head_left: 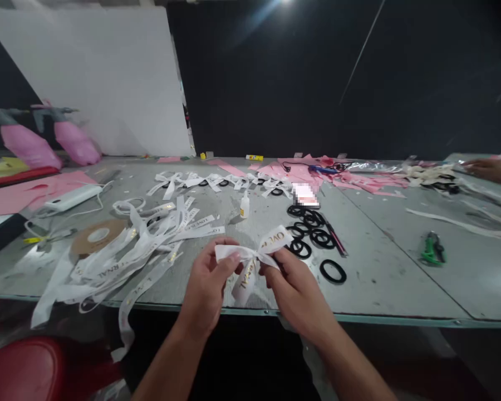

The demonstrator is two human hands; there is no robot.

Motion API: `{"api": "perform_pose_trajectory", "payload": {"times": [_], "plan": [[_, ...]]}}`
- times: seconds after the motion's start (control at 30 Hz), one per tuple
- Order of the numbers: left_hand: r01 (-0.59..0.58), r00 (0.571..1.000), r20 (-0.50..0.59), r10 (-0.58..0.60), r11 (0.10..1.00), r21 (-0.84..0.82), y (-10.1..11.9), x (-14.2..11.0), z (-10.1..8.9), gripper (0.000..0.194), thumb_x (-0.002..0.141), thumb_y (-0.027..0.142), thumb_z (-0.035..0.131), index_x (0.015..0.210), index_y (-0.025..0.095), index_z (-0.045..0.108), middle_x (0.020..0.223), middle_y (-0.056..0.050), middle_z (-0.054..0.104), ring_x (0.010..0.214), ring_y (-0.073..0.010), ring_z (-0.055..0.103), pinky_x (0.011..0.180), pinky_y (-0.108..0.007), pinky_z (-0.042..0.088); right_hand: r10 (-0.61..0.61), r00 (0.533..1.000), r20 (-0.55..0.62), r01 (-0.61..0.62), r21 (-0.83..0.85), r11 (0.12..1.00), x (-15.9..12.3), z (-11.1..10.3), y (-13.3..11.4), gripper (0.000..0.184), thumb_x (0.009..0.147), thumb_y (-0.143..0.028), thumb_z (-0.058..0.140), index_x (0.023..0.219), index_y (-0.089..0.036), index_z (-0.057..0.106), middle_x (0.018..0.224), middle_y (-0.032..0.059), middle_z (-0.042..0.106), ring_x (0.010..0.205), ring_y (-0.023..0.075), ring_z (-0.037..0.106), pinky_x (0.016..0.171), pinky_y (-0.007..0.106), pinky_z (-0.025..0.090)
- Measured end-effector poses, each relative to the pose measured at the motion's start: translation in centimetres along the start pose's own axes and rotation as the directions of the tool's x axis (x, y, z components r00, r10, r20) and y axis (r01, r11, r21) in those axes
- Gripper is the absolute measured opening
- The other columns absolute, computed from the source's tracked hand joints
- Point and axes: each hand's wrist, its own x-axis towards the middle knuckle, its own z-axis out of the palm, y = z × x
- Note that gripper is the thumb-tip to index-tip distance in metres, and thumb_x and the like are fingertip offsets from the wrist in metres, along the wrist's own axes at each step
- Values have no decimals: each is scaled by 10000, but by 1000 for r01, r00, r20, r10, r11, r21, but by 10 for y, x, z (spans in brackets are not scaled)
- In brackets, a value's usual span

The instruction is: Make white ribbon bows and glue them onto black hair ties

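Note:
A white ribbon bow point(254, 255) with gold lettering is held between both hands above the front edge of the table. My left hand point(209, 281) pinches its left loop, thumb on top. At the other side my right hand point(294, 284) grips the bow near its knot and right loop; some of its fingers are hidden behind the ribbon. One tail hangs down between the hands. Just beyond stands a small white glue bottle point(244, 206). Black rings point(313, 225) lie in a pile to the right, with a single black ring point(333, 271) nearer me.
Loose printed ribbons point(142, 245) and a ribbon roll point(98, 236) spread over the left side, some hanging off the edge. Finished-looking bows point(217, 181) line the back. Green-handled snips point(433, 248) lie right. Another person's hand point(490, 170) is at far right. A red stool point(23, 370) stands below left.

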Motion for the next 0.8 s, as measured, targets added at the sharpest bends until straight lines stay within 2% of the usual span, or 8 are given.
{"api": "perform_pose_trajectory", "payload": {"times": [0.07,0.13,0.23,0.3,0.37,0.47,0.57,0.8], "plan": [[-35,999,45,25,968,247,5,0,-5,180,767,326,698,848,184,623,679,17,609,620,-109,532,585,-208,420,77,997,32,-79,90,993,1,0,-3,161,881,-253,449,833,-196,591,668,-6,555,682,172,557,593,258,430],[-80,995,97,39,879,470,8,-2,-6,169,776,336,687,798,178,630,675,2,613,620,-125,525,579,-225,403,162,986,46,-168,202,965,1,4,-4,215,901,-313,434,934,-194,609,686,-6,569,671,168,557,584,254,441],[-153,984,163,69,793,590,10,-7,-4,142,785,318,671,801,185,624,769,-22,632,713,-160,556,658,-259,427,209,978,-10,-199,270,942,1,11,-4,261,908,-345,419,1011,-199,609,723,-3,596,675,166,562,592,252,456],[-161,974,223,34,798,580,10,-9,-2,134,785,300,668,850,195,618,821,-25,631,746,-165,564,684,-263,439,173,983,-62,-153,238,959,1,14,-2,244,911,-327,408,997,-202,599,756,0,611,681,165,562,603,255,457],[-130,966,258,-8,849,512,9,-10,0,188,791,300,663,944,207,604,886,-26,633,780,-161,575,704,-256,452,106,992,-75,-92,169,981,1,15,0,218,919,-303,400,999,-203,577,802,8,627,699,166,568,622,262,457],[-25,976,212,-52,939,344,8,-7,5,265,816,363,633,1026,209,582,899,-26,628,759,-149,586,683,-253,475,54,998,-43,-51,67,996,1,14,1,184,926,-273,403,1034,-205,535,810,15,644,703,171,595,620,266,456],[17,985,159,-66,956,292,5,-3,9,248,819,414,626,903,181,609,754,-5,598,609,-121,552,580,-235,457,40,999,-19,-39,16,999,0,14,1,193,932,-234,391,1095,-201,489,767,9,652,646,167,611,586,258,452],[-71,993,112,33,933,353,-2,3,6,279,831,405,621,708,164,559,531,48,469,505,-85,430,510,-205,348,-83,992,93,100,-191,976,-4,12,3,268,976,-218,320,1160,-196,514,826,44,701,696,199,653,622,284,436]]}}
